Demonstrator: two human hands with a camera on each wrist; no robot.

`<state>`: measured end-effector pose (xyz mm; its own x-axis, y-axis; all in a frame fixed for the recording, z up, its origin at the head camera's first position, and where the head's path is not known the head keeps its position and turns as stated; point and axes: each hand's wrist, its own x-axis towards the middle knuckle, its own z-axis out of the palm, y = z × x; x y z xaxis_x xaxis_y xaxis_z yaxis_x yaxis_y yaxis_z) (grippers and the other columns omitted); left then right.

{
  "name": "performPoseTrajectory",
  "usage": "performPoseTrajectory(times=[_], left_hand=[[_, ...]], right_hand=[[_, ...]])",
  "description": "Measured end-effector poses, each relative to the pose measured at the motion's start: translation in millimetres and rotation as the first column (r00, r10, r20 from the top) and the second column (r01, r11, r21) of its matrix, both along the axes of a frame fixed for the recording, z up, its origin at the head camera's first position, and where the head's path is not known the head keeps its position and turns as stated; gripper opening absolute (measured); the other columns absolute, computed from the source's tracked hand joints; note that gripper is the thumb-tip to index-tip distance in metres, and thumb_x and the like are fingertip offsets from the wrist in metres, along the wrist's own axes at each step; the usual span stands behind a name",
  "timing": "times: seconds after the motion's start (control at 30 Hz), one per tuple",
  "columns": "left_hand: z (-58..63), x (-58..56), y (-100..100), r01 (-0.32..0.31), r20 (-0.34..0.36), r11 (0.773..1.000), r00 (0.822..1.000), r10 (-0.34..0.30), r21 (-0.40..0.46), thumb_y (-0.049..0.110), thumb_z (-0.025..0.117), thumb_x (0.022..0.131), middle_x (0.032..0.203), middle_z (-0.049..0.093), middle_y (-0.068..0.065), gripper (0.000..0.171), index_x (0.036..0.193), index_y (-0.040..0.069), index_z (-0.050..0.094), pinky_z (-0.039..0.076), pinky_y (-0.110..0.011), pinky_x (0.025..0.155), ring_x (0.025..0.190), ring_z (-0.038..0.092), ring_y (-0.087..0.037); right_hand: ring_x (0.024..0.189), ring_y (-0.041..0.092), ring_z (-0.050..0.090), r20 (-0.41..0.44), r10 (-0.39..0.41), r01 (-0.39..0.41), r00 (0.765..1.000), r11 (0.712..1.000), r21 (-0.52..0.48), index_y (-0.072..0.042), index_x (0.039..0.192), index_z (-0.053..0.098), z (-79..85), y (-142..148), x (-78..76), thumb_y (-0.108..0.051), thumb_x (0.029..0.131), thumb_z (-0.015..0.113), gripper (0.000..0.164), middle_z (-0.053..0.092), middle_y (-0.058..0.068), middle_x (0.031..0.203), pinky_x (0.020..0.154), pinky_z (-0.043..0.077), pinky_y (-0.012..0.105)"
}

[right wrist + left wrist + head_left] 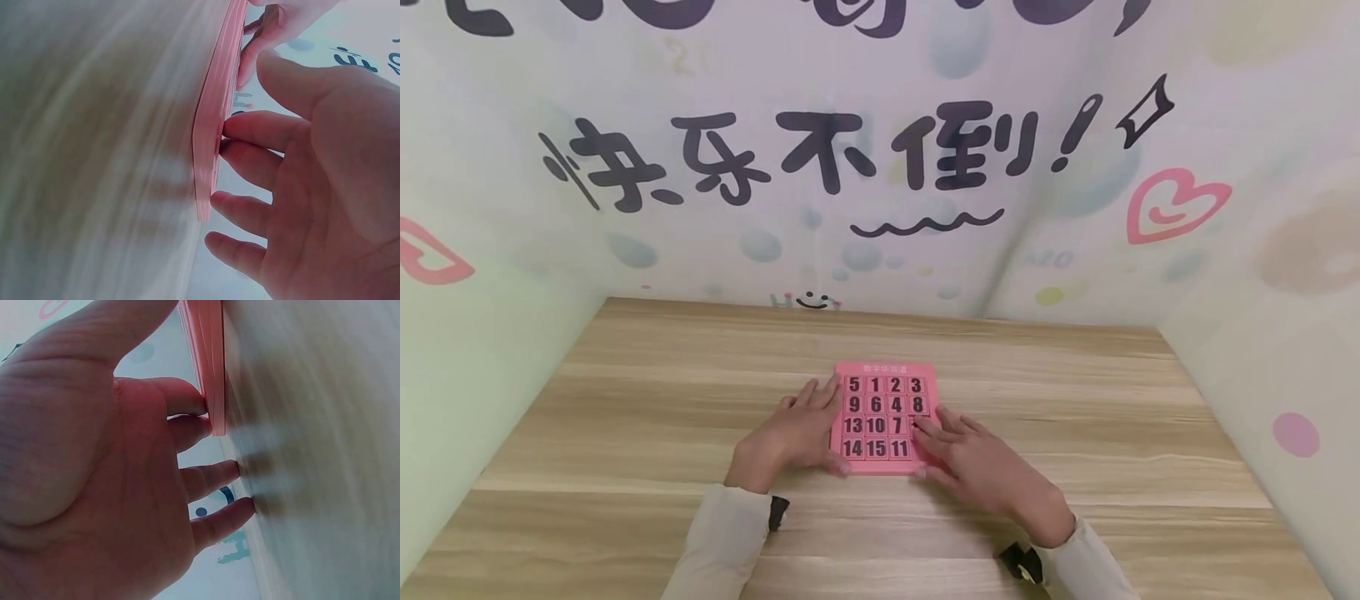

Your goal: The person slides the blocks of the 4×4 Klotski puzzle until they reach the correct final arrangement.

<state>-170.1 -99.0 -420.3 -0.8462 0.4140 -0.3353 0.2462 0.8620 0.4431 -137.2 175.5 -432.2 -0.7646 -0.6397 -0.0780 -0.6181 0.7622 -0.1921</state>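
Observation:
A pink number slide puzzle (887,369) lies flat on the table. Its rows read 5 1 2 3, then 9 6 4 8, then 13 10 7, then 14 15 11; the right end of the lower two rows is covered by fingers. My left hand (801,425) holds the puzzle at its left side, thumb by the near corner and fingertips along the edge. From the right, my right hand (981,467) reaches over the frame, with fingertips (234,150) touching the face near the 7 and 8. Seen edge-on, the puzzle (212,362) is a thin slab.
The wood-grain table (625,375) extends around the puzzle. A printed white backdrop (850,250) stands along the table's back edge and both sides. Black straps (1021,563) show at the sleeves.

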Motion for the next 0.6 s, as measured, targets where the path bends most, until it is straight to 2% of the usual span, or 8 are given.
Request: performPoseTrajectory(times=[0.6], left_hand=[[-2.0, -0.2, -1.3, -0.003, 0.007, 1.0, 1.0, 0.003, 0.018, 0.044, 0.084, 0.072, 0.167, 0.003, -0.01, 0.116, 0.158, 0.002, 0.018, 0.009, -0.058, 0.122, 0.153, -0.001, -0.04]], right_hand=[[0.143, 0.039, 0.035, -0.024, 0.043, -0.043, 0.999, 0.999, 0.017, -0.013, 0.144, 0.053, 2.8, 2.7, 3.5, -0.049, 0.101, 0.049, 0.056, 0.046, 0.006, 0.151, 0.117, 0.03, 0.055]])
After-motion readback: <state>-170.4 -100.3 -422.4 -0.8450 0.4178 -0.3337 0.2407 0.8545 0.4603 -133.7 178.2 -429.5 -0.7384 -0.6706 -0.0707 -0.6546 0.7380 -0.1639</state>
